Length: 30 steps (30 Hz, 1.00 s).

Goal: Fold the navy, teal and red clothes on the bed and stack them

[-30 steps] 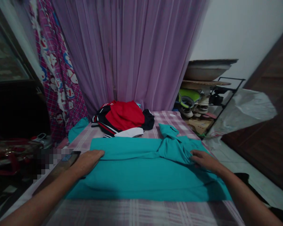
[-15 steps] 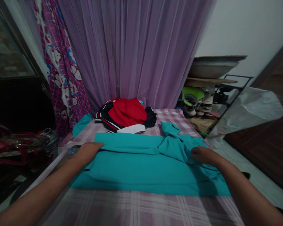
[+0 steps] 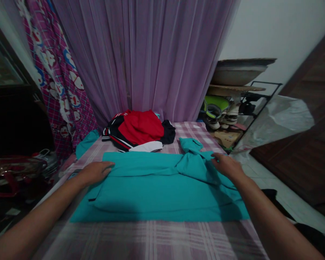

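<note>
The left forearm (image 3: 46, 213) covers most of a dark flat object (image 3: 73, 174), leaving only a corner visible, and the dim machine-like shape (image 3: 8, 177) at the far left is cut off and hard to make out. The left hand (image 3: 96, 172) rests at the left end of a teal garment (image 3: 157, 193), while the right hand (image 3: 229, 166) touches its far right part; the two hands are well apart, and whether either pinches the fabric cannot be told. The right hand and forearm hide some of the garment's right edge. It lies between the hands on a plaid cover (image 3: 151, 240), nearer than a crumpled heap of red and dark clothes (image 3: 142, 126) with striped trim. Its cloth looks smooth and matt, spread in broad flat layers with a long fold along the far side and a twisted, sleeve-like piece at the right. Behind, a thin purple curtain (image 3: 157, 61) hangs in narrow pleats; a crinkled, translucent plastic bag (image 3: 289, 115) partly obscures the rack (image 3: 265, 83)
</note>
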{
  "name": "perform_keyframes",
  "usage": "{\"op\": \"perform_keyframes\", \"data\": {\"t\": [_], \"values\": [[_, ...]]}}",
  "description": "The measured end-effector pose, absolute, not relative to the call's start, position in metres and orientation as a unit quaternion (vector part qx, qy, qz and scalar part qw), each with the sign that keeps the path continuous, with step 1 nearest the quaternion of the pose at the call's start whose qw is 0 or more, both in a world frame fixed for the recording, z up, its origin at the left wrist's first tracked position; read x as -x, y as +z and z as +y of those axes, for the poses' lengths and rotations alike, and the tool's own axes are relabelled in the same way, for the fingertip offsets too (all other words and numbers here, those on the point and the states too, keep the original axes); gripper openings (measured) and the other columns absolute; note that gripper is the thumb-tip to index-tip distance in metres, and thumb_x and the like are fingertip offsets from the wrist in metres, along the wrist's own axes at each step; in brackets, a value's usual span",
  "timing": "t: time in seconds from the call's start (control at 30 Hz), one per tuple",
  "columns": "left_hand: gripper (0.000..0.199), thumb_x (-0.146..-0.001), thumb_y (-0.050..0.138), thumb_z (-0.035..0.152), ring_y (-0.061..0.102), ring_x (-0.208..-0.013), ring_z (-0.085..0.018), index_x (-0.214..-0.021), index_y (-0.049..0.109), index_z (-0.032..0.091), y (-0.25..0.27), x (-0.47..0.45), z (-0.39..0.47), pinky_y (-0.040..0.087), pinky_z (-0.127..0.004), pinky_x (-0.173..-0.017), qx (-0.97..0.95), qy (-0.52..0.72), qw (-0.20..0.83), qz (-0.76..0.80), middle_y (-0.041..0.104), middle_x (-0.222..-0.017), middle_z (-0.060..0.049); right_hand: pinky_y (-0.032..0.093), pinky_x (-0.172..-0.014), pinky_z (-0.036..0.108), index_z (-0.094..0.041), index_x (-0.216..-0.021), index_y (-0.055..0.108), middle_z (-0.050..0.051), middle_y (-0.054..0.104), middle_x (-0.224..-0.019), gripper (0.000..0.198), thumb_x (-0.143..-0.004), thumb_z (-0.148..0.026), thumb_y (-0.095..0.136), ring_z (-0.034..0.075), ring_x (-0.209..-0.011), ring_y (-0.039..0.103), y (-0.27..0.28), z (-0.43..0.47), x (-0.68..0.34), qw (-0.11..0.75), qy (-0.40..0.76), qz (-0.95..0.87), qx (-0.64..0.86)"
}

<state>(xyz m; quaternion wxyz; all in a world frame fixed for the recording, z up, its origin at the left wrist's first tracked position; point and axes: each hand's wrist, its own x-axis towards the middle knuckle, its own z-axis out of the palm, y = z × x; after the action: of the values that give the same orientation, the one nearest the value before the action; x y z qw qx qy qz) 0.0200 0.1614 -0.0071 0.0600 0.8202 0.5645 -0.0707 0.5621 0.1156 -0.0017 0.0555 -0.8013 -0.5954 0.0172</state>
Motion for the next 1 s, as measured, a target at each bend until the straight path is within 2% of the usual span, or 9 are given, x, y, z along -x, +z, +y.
{"op": "perform_keyframes", "data": {"t": [0.13, 0.2, 0.27, 0.33, 0.43, 0.53, 0.67, 0.87, 1.0], "values": [[0.061, -0.091, 0.032, 0.054, 0.051, -0.133, -0.024, -0.136, 0.058, 0.023, -0.016, -0.054, 0.157, 0.038, -0.038, -0.112, -0.839, -0.054, 0.082, 0.535, 0.055, -0.145, -0.007, 0.05, -0.09, 0.04, -0.015, -0.133, 0.059, 0.015, 0.07, -0.12, 0.056, -0.089, -0.048, 0.053, 0.03, -0.108, 0.066, 0.003, 0.155, -0.535, 0.136, 0.076, -0.6, 0.784], [0.062, -0.09, 0.034, 0.056, 0.05, -0.134, -0.028, -0.136, 0.058, 0.022, -0.022, -0.067, 0.153, 0.04, -0.042, -0.11, -0.835, -0.085, 0.093, 0.536, 0.052, -0.147, -0.01, 0.049, -0.093, 0.041, -0.013, -0.127, 0.064, 0.016, 0.071, -0.118, 0.051, -0.086, -0.043, 0.059, 0.031, -0.109, 0.065, 0.005, 0.172, -0.523, 0.137, 0.112, -0.602, 0.779], [0.063, -0.091, 0.034, 0.056, 0.049, -0.134, -0.03, -0.138, 0.057, 0.02, -0.027, -0.072, 0.15, 0.04, -0.045, -0.109, -0.831, -0.097, 0.095, 0.539, 0.05, -0.148, -0.012, 0.048, -0.095, 0.04, -0.015, -0.121, 0.068, 0.013, 0.071, -0.119, 0.039, -0.088, -0.032, 0.056, 0.029, -0.113, 0.063, 0.009, 0.181, -0.511, 0.146, 0.125, -0.609, 0.769], [0.063, -0.091, 0.033, 0.056, 0.049, -0.134, -0.029, -0.137, 0.057, 0.02, -0.03, -0.069, 0.15, 0.039, -0.044, -0.11, -0.835, -0.083, 0.1, 0.534, 0.052, -0.147, -0.011, 0.048, -0.097, 0.036, -0.021, -0.122, 0.068, 0.006, 0.07, -0.122, 0.037, -0.091, -0.027, 0.048, 0.024, -0.117, 0.061, 0.017, 0.176, -0.503, 0.205, 0.144, -0.639, 0.728], [0.062, -0.091, 0.034, 0.058, 0.052, -0.132, -0.025, -0.136, 0.058, 0.022, -0.031, -0.059, 0.151, 0.039, -0.041, -0.111, -0.838, -0.029, 0.105, 0.534, 0.055, -0.145, -0.009, 0.049, -0.096, 0.035, -0.027, -0.124, 0.067, 0.0, 0.071, -0.12, 0.04, -0.091, -0.04, 0.048, 0.022, -0.115, 0.062, 0.032, 0.146, -0.498, 0.266, 0.281, -0.722, 0.574], [0.065, -0.092, 0.034, 0.057, 0.049, -0.135, -0.024, -0.141, 0.051, 0.019, -0.028, -0.06, 0.151, 0.037, -0.04, -0.114, -0.833, 0.038, 0.086, 0.545, 0.05, -0.149, -0.009, 0.048, -0.1, 0.037, -0.027, -0.127, 0.066, 0.002, 0.068, -0.126, 0.053, -0.078, -0.046, 0.065, 0.026, -0.117, 0.061, 0.036, 0.105, -0.503, 0.148, 0.39, -0.778, 0.47], [0.067, -0.092, 0.034, 0.054, 0.045, -0.138, -0.024, -0.147, 0.042, 0.016, -0.019, -0.082, 0.146, 0.036, -0.04, -0.115, -0.826, 0.078, 0.098, 0.55, 0.046, -0.152, -0.01, 0.043, -0.105, 0.04, -0.029, -0.133, 0.063, 0.005, 0.063, -0.135, 0.064, -0.069, -0.03, 0.069, 0.028, -0.12, 0.059, 0.026, 0.065, -0.513, 0.016, 0.333, -0.782, 0.526], [0.067, -0.091, 0.04, 0.056, 0.042, -0.141, -0.023, -0.148, 0.043, 0.02, -0.016, -0.11, 0.12, 0.031, -0.037, -0.117, -0.855, 0.049, 0.188, 0.481, 0.044, -0.154, -0.009, 0.045, -0.102, 0.036, -0.028, -0.124, 0.069, 0.003, 0.068, -0.128, 0.05, -0.076, -0.024, 0.056, 0.025, -0.116, 0.062, 0.009, 0.048, -0.532, 0.051, 0.302, -0.77, 0.559], [0.08, -0.081, 0.062, 0.059, 0.032, -0.146, -0.028, -0.15, 0.038, 0.028, -0.028, -0.105, 0.101, 0.033, -0.04, -0.116, -0.87, 0.001, 0.212, 0.445, 0.025, -0.163, -0.009, 0.044, -0.101, 0.037, -0.026, -0.114, 0.073, 0.005, 0.071, -0.122, 0.04, -0.079, -0.023, 0.054, 0.026, -0.113, 0.064, -0.006, 0.054, -0.545, 0.056, 0.227, -0.767, 0.598]]}}
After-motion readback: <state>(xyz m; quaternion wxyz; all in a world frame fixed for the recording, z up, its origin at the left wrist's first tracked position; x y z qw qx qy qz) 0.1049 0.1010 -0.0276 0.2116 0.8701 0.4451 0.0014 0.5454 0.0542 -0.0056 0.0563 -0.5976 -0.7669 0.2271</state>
